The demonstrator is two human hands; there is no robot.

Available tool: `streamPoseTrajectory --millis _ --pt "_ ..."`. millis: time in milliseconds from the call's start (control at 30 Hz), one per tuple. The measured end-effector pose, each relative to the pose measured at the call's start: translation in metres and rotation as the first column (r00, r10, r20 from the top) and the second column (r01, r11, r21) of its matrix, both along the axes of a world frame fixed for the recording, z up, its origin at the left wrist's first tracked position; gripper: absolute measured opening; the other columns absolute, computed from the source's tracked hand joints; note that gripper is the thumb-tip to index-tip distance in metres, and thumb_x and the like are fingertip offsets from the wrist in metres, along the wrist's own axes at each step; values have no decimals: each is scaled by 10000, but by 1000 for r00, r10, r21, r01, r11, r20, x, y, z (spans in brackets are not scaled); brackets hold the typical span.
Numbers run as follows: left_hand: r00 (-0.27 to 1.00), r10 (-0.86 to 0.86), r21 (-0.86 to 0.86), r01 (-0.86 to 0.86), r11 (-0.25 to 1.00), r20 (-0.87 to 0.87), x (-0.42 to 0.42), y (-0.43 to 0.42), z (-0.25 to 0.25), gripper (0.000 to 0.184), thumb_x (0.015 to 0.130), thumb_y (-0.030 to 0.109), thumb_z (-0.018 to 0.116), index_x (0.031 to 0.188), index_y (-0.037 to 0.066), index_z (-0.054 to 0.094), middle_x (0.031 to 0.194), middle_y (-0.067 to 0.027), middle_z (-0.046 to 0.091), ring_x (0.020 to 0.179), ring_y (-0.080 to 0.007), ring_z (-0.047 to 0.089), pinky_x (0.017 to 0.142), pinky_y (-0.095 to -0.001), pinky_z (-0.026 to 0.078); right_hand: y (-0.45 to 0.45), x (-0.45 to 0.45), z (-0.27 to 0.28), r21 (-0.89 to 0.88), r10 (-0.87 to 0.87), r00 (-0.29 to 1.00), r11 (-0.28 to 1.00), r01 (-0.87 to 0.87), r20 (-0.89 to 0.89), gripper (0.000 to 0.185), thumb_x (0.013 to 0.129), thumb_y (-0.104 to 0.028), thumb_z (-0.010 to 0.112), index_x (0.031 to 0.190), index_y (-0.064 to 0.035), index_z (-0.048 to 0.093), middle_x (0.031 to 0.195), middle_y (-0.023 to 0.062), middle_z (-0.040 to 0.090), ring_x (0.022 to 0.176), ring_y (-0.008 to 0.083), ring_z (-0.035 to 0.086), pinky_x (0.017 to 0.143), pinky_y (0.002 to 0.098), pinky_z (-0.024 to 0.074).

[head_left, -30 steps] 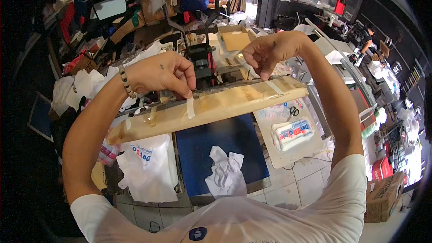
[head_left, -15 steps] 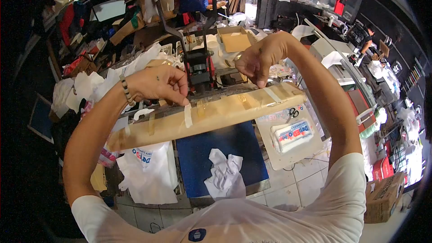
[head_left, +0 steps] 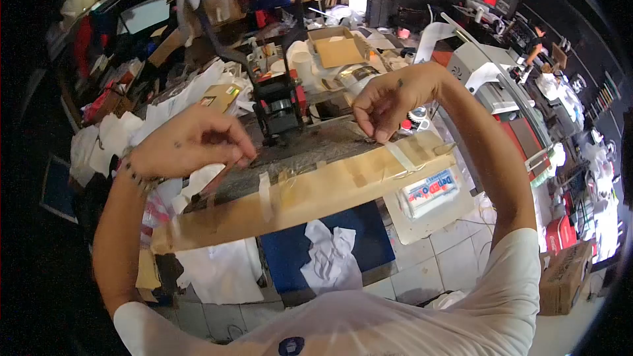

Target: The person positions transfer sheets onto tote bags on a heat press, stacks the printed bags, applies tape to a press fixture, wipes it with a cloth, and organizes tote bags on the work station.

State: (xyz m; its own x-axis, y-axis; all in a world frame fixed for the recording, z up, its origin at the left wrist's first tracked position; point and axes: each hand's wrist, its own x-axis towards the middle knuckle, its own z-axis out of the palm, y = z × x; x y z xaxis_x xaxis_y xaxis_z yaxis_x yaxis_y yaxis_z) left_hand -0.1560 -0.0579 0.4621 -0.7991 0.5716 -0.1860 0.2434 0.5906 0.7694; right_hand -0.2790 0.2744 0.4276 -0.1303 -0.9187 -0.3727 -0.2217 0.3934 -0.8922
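Observation:
A long board edge wrapped in tan packing tape (head_left: 316,191) runs across in front of me, tilted up to the right. A pale strip of tape (head_left: 265,196) lies across its middle, and another pale strip (head_left: 401,156) crosses its right part. My left hand (head_left: 191,145) is over the dark surface behind the wrapped edge, thumb and fingertips pinched together; what they hold, if anything, is blurred. Close to the upper end of the right strip, my right hand (head_left: 395,105) has its fingers curled and pressed together, their contents hidden.
Behind the wrapped edge stands a black clamp-like machine (head_left: 280,109) with a long lever. Below lie a blue panel (head_left: 283,257), crumpled white paper (head_left: 330,250) and a printed white packet (head_left: 428,194). An open cardboard box (head_left: 339,49) sits at the back. Another person is far right.
My left hand has moved left, away from the middle tape strip. My right hand has shifted slightly right and down. The wrapped edge appears lower as the view has moved.

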Motion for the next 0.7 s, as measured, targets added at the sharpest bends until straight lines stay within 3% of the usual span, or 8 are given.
streamPoseTrajectory --millis 33,100,167,367,467,500,533,700 --pt "1000 -16 4 16 1000 2 3 0 4 167 864 88 649 963 -47 654 862 -98 674 705 -123 631 635 -249 480 1 -2 0 4 -16 1000 1000 16 2 175 804 -59 744 887 22 612 801 59 642 749 116 615 654 254 473" --pt "972 -124 -85 109 990 -197 13 5 5 120 831 31 666 943 -9 685 860 -106 701 828 -226 667 778 -345 515 5 -1 -2 -26 22 994 999 -25 -106 177 817 -82 741 892 19 616 811 65 652 765 110 618 666 257 489" --pt "929 -169 -12 175 985 -330 24 14 1 171 797 15 664 965 1 688 887 -128 694 836 -276 665 790 -371 509 7 1 -1 -24 51 979 998 -57 -199 172 826 -112 738 913 9 651 834 52 675 777 96 621 673 256 499" --pt "952 -247 -100 232 968 -179 33 13 -3 335 917 232 554 1073 -45 658 1089 -156 609 1000 -277 587 886 -358 447 21 14 -8 -166 -70 937 986 13 -342 194 850 -180 715 911 3 703 797 26 689 717 77 603 623 249 473" --pt "974 -207 -146 192 970 -95 44 16 8 473 967 329 462 1157 -77 611 1175 -173 551 1043 -273 549 919 -353 419 26 32 3 -266 -113 920 964 10 -375 207 876 -199 684 830 0 712 647 -22 609 585 50 503 514 241 383" --pt "984 -170 -166 159 973 -57 47 19 8 531 982 366 422 1196 -93 582 1211 -181 524 1052 -270 535 930 -351 407 29 35 6 -266 -123 918 964 20 -377 207 876 -199 684 830 0 712 647 -22 609 585 50 503 514 241 383" --pt "963 -239 -178 215 960 -128 49 23 7 597 991 405 397 1232 -123 537 1212 -184 512 1035 -266 529 934 -344 396 31 37 9 -217 -131 910 975 46 -394 208 878 -200 679 814 -4 709 624 -20 591 576 54 501 513 240 382" --pt "984 -170 -116 162 980 -60 52 20 6 625 977 440 427 1263 -109 510 1217 -148 514 1059 -214 511 956 -297 374 29 47 14 -109 -98 841 993 46 -533 272 890 -229 650 749 0 687 560 12 535 542 86 485 511 268 380"
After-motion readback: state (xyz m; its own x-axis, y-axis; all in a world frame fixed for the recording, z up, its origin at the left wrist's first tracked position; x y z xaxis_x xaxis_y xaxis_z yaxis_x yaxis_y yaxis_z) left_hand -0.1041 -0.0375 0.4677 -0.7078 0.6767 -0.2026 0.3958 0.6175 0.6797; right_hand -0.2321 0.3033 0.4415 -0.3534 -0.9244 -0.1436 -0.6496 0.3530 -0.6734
